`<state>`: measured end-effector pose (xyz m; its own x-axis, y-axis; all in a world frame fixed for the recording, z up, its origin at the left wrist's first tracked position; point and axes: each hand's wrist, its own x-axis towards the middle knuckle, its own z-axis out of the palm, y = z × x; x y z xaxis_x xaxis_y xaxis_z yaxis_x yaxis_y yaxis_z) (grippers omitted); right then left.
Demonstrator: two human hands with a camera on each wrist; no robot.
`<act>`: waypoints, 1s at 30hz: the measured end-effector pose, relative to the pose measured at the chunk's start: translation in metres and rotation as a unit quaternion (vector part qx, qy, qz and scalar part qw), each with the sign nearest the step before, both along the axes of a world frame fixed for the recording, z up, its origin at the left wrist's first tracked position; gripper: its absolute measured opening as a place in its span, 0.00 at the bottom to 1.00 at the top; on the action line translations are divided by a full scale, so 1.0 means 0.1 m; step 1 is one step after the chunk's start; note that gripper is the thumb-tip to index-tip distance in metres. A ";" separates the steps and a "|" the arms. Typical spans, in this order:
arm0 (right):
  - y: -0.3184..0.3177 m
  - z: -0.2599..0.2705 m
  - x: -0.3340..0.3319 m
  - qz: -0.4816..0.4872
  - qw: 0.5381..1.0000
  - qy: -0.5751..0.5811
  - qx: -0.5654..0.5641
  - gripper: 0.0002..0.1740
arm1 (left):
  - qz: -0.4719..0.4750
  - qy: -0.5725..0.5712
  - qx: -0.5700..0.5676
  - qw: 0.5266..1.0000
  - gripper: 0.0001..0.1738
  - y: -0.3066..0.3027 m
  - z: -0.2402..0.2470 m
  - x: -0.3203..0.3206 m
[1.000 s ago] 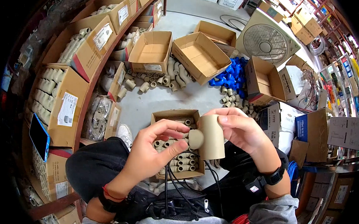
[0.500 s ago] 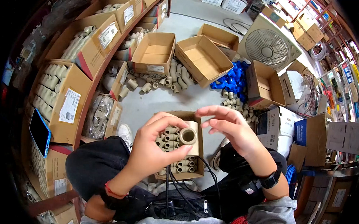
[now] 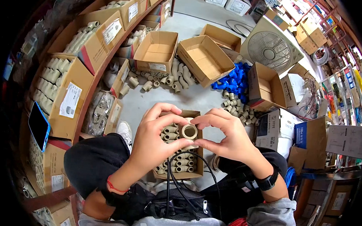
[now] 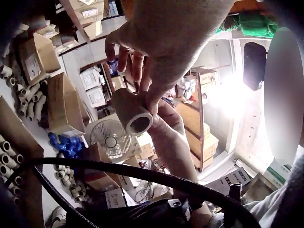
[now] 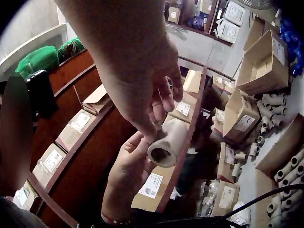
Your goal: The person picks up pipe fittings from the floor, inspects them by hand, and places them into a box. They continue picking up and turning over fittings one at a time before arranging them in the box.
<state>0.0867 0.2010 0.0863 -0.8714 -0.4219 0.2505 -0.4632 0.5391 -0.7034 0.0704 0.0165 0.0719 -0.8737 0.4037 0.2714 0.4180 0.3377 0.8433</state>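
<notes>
A beige pipe fitting (image 3: 189,131) with a round opening is held up between both hands, above a carton (image 3: 199,169) of similar fittings. From the left side the left hand (image 3: 154,138) pinches it between thumb and fingers. The right hand (image 3: 226,134) pinches its other side, thumb below and fingers above. In the left wrist view the fitting (image 4: 128,111) shows a wide tube with an open end. The right wrist view shows the fitting (image 5: 170,142) with both hands' fingertips on it.
Empty cartons (image 3: 206,60) stand ahead, with loose beige fittings and blue fittings (image 3: 234,81) beside them. Shelved cartons (image 3: 67,103) of fittings line the left, where a phone (image 3: 39,126) leans. A fan (image 3: 271,48) lies at upper right. Black cords (image 3: 168,184) hang before the lap.
The fitting has turned so its round opening faces the head camera. The right hand let go of it, moved away, then came back and pinches its right side.
</notes>
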 end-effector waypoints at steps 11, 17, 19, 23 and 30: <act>-0.11 -0.10 -0.02 -0.005 0.999 0.000 0.045 0.18 | -0.002 0.034 -0.039 0.999 0.17 -0.09 -0.13 -0.02; -0.20 -0.27 -0.07 -0.007 1.000 0.008 0.025 0.15 | 0.053 0.008 -0.069 0.996 0.17 -0.16 -0.21 -0.04; -0.25 -0.43 -0.14 -0.021 0.998 -0.043 0.049 0.16 | 0.127 0.053 -0.034 0.990 0.17 -0.18 -0.24 -0.11; -0.34 -1.09 -0.36 -0.028 0.987 -0.145 0.067 0.16 | 0.146 0.072 -0.010 0.987 0.08 -0.27 -0.17 -0.18; -0.59 -2.21 -0.55 0.008 0.983 -0.145 0.111 0.16 | 0.175 0.087 0.027 0.980 0.02 -0.33 -0.09 -0.28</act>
